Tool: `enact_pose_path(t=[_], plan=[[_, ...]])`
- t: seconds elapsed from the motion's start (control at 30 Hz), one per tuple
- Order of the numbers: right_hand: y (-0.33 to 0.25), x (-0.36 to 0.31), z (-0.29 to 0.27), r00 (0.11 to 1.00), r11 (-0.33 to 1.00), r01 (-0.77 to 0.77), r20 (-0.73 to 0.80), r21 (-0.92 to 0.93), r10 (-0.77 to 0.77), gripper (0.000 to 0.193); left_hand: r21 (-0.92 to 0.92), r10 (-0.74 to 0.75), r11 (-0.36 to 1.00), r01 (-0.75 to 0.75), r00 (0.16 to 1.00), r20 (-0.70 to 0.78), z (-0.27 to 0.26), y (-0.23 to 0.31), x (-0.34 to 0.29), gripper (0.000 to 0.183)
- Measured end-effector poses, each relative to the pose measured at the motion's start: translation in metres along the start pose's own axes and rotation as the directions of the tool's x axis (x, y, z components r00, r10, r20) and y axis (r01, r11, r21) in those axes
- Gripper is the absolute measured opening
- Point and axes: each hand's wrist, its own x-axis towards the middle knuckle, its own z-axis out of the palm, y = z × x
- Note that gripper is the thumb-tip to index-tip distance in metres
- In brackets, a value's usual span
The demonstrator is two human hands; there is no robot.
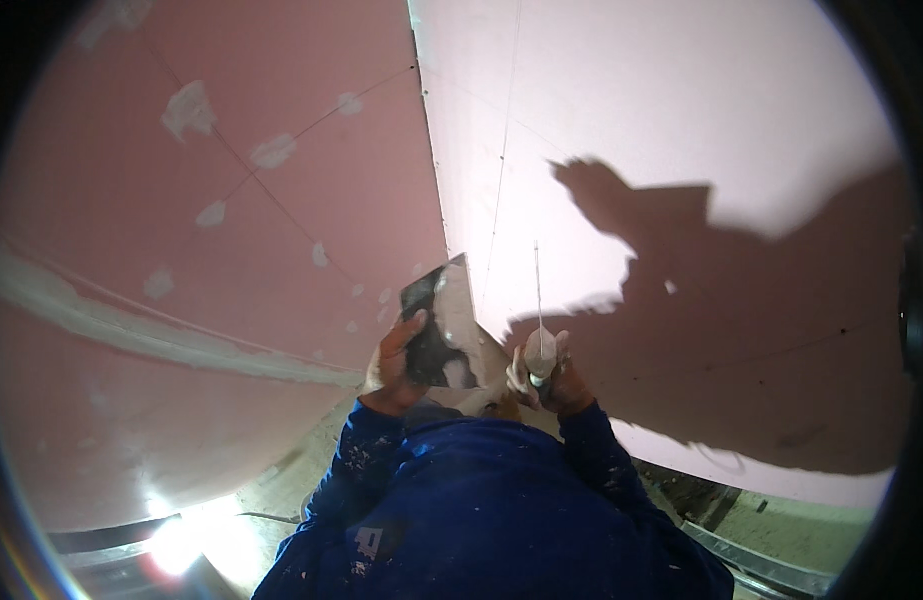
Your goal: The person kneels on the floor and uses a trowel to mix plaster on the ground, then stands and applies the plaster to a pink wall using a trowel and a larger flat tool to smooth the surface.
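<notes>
My left hand (391, 368) grips a flat rectangular metal plate (421, 296) by its left side, thumb over its face. Whitish joint compound (457, 310) is smeared over part of the plate's dark surface. Close by on the right, my right hand (561, 378) is wrapped round the pale, rounded handle of a putty knife (538, 290). Its thin blade points up and away and shows nearly edge-on, so its width is hidden. The knife and the plate are apart. Both hands are in front of my chest, near the wall corner.
A pink plasterboard wall (281, 230) with white filler spots and a filled seam (111, 320) meets a brightly lit board wall (591, 90) at a corner. A shadow (741, 330) covers much of the right wall. A glaring lamp (181, 545) is at lower left; metal rails (761, 570) lie at lower right.
</notes>
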Motion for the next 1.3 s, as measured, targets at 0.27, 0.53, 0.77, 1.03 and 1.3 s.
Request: enact_pose_path(t=[0.27, 0.53, 0.77, 1.03, 1.3], plan=[[0.024, 0.009, 0.026, 0.881, 0.998, -0.036, -0.469, 0.053, 0.057, 0.073, 0.004, -0.024, 1.0, 0.023, 0.999, 0.048, 0.038, -0.022, 0.005, 0.038], [0.034, 0.009, -0.027, 0.924, 0.987, -0.157, -0.356, -0.028, 0.137, 0.067, 0.085, 0.089, 0.992, -0.091, 0.996, 0.028, 0.027, -0.004, -0.015, 0.041], [0.023, 0.025, 0.007, 0.875, 0.843, 0.23, -0.276, -0.486, -0.397, 0.039, -0.037, 0.298, 0.951, -0.308, 0.94, -0.167, 0.004, 0.001, -0.026, 0.029], [0.038, 0.032, 0.011, 0.838, 0.731, 0.273, -0.218, -0.625, -0.5, 0.054, -0.091, 0.185, 0.975, -0.204, 0.966, -0.182, 0.017, -0.027, -0.016, 0.029], [0.028, 0.033, 0.015, 0.803, 0.32, 0.242, 0.004, -0.916, -0.595, 0.057, -0.052, 0.19, 0.978, -0.203, 0.964, -0.187, 0.021, -0.03, -0.015, 0.03]])
